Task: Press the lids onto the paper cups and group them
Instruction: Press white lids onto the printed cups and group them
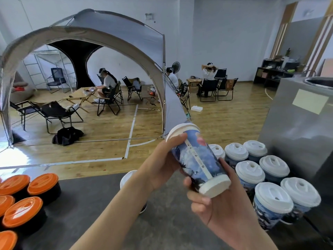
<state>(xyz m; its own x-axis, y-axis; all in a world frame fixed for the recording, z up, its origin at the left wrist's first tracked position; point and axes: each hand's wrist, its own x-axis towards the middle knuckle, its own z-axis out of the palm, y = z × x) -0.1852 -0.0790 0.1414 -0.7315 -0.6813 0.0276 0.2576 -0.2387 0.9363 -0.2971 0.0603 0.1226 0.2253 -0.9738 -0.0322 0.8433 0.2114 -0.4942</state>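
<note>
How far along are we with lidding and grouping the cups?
Done: at least seven lidded cups stand grouped at the right. In hand: a tilted blue cup with a lid on its far end, left hand gripping near the lid, right hand gripping the base. Left: set it with the group. A white-rimmed item behind the left forearm may be another cup, but it is mostly hidden.

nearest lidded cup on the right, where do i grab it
Wrap the paper wall of the nearest lidded cup just under its lid, coming from the left front: it stands upright, that side is open, and neighbouring cups crowd its right and back. The overhanging lid rim should stop fingers slipping.
</note>
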